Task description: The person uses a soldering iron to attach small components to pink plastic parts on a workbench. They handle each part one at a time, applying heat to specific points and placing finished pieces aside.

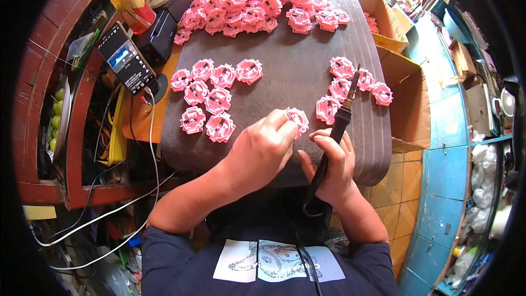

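Note:
My left hand (264, 143) is closed, its thumb and forefinger pinched at the left edge of a pink plastic part (298, 122) near the middle front of the dark table (285, 66). The fingers hide that edge. Close by on the right, my right hand (335, 161) is wrapped round a soldering iron (340, 123) with a black handle. Its metal tip points up and away, over a small group of pink parts (327, 109). Another group of the same parts (219, 100) lies left of my left hand. Dark pieces sit in the middles of these parts.
A large heap of pink parts (241, 8) covers the table's far end. Cardboard boxes (405, 96) stand along its right side. At the left are a phone (126, 57) on a stand, a bottle (132, 8) and a white cable (156, 159).

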